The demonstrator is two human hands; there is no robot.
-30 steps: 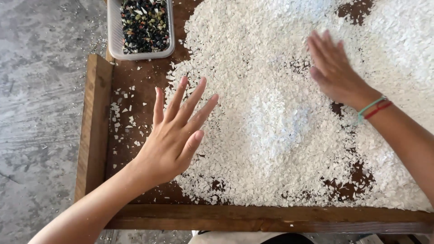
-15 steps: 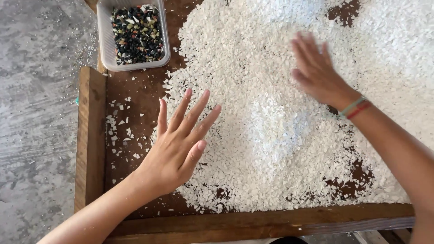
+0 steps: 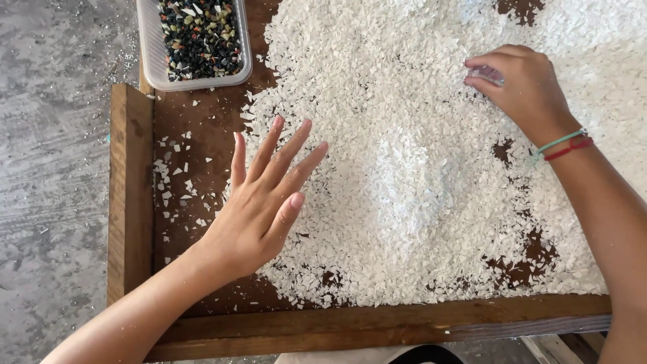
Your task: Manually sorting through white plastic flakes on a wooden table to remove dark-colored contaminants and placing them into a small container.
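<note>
Head view, looking straight down: nearest runs the front rail of a dark wooden tray [image 3: 377, 323], with its left rail along a grey concrete floor [image 3: 54, 168]. Just beyond the front rail, the left hand [image 3: 259, 202] hovers flat over the tray's left part, its fingers spread and straight, the grip holding nothing. Its fingertips reach the near-left edge of a broad heap of white flakes [image 3: 404, 175], which covers most of the tray and leaves bare brown wood on the left and in small patches near the front right. Stray white flakes lie scattered on the bare wood beside the left hand. Farther back on the right, the right hand [image 3: 522, 87] rests on the heap with its fingers curled and drawn together, the grip pinching at the flakes; what lies between the fingertips cannot be told. Thin green and red bracelets [image 3: 563, 145] circle its wrist. Farthest, at the tray's back-left corner, stands a clear plastic tub [image 3: 151, 61] filled with dark mixed-colour bits [image 3: 199, 37].
</note>
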